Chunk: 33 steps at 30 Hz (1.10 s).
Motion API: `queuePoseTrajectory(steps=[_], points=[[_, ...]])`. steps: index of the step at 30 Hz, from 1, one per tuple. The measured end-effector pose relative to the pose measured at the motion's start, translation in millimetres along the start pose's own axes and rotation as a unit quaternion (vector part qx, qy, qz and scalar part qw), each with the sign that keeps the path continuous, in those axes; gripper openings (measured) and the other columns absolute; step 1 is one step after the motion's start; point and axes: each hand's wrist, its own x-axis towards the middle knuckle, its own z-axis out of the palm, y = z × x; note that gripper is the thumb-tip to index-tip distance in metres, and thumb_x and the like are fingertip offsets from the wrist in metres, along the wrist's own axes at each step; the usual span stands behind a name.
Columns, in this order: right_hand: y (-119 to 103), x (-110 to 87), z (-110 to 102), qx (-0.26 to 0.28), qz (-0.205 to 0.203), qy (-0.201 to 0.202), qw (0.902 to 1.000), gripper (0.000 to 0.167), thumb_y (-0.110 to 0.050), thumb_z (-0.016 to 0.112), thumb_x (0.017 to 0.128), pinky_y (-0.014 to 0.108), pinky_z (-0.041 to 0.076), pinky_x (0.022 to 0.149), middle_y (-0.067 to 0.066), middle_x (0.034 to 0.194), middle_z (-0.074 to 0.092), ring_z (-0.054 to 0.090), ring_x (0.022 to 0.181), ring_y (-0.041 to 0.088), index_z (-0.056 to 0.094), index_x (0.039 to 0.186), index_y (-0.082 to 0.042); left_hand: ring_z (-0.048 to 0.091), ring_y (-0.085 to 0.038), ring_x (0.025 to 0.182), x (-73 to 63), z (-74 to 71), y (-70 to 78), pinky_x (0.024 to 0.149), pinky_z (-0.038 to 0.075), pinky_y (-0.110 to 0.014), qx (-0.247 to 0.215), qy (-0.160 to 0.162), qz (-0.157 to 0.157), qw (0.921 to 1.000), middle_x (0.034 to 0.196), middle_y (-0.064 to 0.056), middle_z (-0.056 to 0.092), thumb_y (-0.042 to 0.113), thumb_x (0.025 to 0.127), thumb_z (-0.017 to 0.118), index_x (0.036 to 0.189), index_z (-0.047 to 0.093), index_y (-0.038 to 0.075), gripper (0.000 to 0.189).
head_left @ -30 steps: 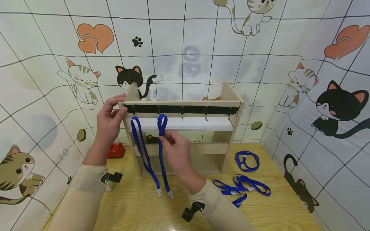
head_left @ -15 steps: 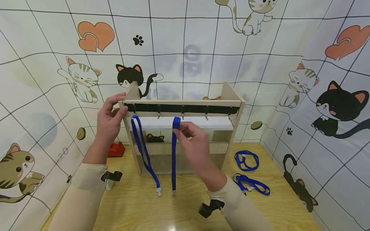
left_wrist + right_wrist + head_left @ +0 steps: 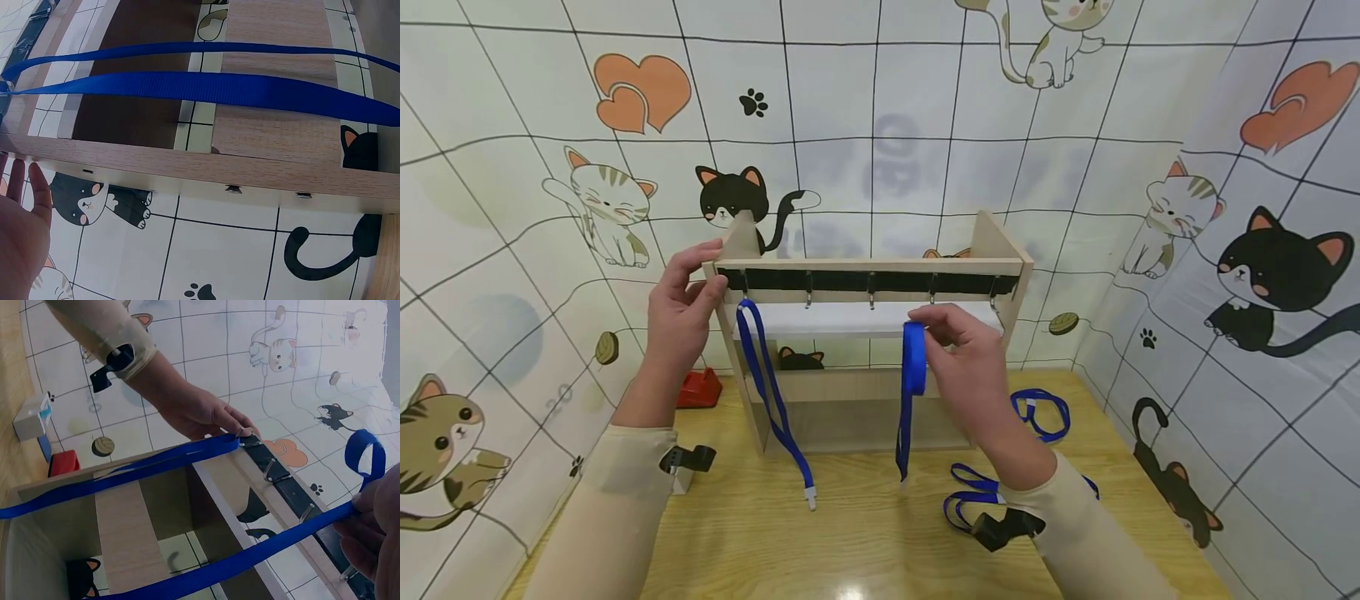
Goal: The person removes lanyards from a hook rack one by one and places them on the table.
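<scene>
My left hand holds the upper left corner of a wooden shelf rack, thumb on its front. A blue lanyard with a white clip at its lower end hangs from the leftmost hook, close by that hand. My right hand pinches a second blue lanyard near its upper loop, in front of the right half of the rack and below the hooks. In the right wrist view the loop of this lanyard sticks out beyond the fingers, and its strap slants down across the rack.
A black strip with several metal hooks runs along the rack's upper front. More blue lanyards lie on the wooden table at right: one coiled, others partly behind my right forearm. A red object stands left of the rack.
My right hand has carried its lanyard rightward, from near the second hook past the third and slightly lower. The left hand has stayed at the rack's corner.
</scene>
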Motion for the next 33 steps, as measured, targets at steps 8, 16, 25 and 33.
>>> queuePoseTrajectory(steps=[8, 16, 25, 33], points=[[10.9, -1.3, -16.5, -0.015, 0.016, 0.005, 0.9997, 0.015, 0.004, 0.077, 0.102, 0.019, 0.054, 0.068, 0.002, 0.089, 0.079, 0.070, 0.077, 0.017, 0.081, 0.111, -0.006, 0.059, -0.026, 0.141, 0.7, 0.2, 1.5, 0.097, 0.059, -0.024, -0.008, 0.001, -0.001, 1.0000, 0.161, -0.004, 0.060, 0.010, 0.110, 0.069, 0.147, 0.066, 0.007, 0.037], [21.5, -9.2, -15.1, -0.013, 0.043, -0.026, 0.9987, 0.017, 0.006, 0.075, 0.102, 0.019, 0.054, 0.065, 0.000, 0.087, 0.077, 0.069, 0.075, 0.016, 0.081, 0.109, -0.008, 0.057, -0.027, 0.142, 0.4, 0.6, 2.0, 0.099, 0.057, -0.025, -0.002, 0.002, -0.004, 1.0000, 0.161, -0.003, 0.060, 0.011, 0.110, 0.069, 0.148, 0.066, 0.008, 0.038], [32.7, -21.2, -11.5, -0.020, 0.060, -0.044, 0.9970, 0.016, 0.006, 0.076, 0.100, 0.021, 0.056, 0.067, 0.000, 0.087, 0.077, 0.068, 0.075, 0.017, 0.081, 0.109, -0.007, 0.055, -0.028, 0.143, 0.1, 2.0, 0.4, 0.099, 0.057, -0.025, -0.006, 0.002, -0.005, 1.0000, 0.161, -0.003, 0.060, 0.010, 0.110, 0.069, 0.148, 0.066, 0.007, 0.038], [53.9, -30.2, -20.4, -0.034, 0.092, -0.049, 0.9939, 0.016, 0.004, 0.074, 0.102, 0.024, 0.052, 0.062, 0.000, 0.085, 0.076, 0.065, 0.072, 0.018, 0.081, 0.110, -0.009, 0.054, -0.027, 0.144, 0.6, 2.3, -0.7, 0.101, 0.056, -0.025, -0.010, 0.004, 0.000, 0.9999, 0.161, -0.004, 0.060, 0.011, 0.111, 0.068, 0.148, 0.066, 0.008, 0.037]])
